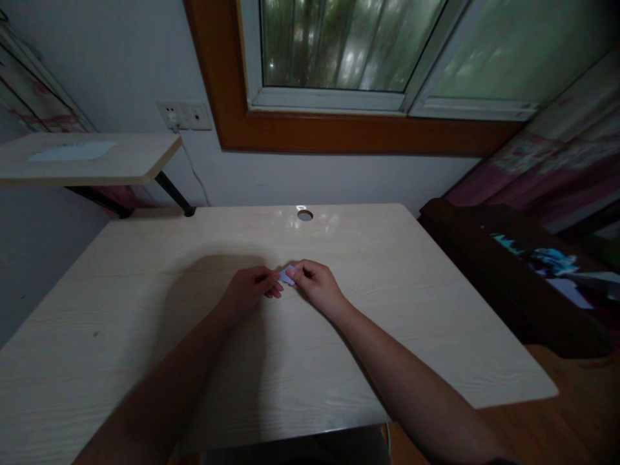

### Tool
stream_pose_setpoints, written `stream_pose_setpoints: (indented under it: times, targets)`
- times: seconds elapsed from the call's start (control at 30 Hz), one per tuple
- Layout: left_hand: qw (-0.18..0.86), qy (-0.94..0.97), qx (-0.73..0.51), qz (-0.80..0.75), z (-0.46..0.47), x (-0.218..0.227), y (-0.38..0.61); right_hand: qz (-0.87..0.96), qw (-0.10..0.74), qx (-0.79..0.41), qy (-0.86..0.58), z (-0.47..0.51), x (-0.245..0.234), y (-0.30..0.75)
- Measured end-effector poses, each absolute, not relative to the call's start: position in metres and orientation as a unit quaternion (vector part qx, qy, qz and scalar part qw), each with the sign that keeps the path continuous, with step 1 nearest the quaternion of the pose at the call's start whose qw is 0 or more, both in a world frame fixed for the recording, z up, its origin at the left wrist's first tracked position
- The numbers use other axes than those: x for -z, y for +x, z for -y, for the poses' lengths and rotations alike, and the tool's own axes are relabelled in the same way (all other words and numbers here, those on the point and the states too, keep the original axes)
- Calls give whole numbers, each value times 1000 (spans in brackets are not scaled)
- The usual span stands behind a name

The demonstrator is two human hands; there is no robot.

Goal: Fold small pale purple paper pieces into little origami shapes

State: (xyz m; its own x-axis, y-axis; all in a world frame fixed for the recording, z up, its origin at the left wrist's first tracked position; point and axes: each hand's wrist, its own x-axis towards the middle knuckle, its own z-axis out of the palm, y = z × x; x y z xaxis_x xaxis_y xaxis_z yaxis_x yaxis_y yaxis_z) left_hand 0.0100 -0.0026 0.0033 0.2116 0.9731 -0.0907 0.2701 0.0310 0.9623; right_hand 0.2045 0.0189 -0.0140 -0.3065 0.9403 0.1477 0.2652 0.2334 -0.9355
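A small pale lilac piece, which looks like folded paper (pixel 287 276), is held between my two hands over the middle of the desk. My left hand (pixel 250 286) pinches its left end between thumb and forefinger, the other fingers loosely curled. From the other side, my right hand (pixel 317 284) grips the piece with the thumb on top and the fingers curled beneath. Part of the piece is hidden by the fingertips, so its full shape cannot be made out.
The pale wooden desk (pixel 387 310) has a round cable hole (pixel 305 215) near its back edge. At left stands a raised shelf (pixel 135 161) on black legs, bearing a white sheet (pixel 72 151). A dark bench (pixel 484 278) with blue and white items lies to the right.
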Motion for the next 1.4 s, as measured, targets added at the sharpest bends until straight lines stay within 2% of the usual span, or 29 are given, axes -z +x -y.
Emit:
stream_pose_setpoints:
  times: [0.53, 1.4]
  targets:
    - [513, 581, -371, -511, 0, 3, 7, 612, 427, -492, -449, -23, 18, 203]
    - [556, 559, -387, -477, -1, 4, 3, 577, 437, -545, -424, -25, 18, 206]
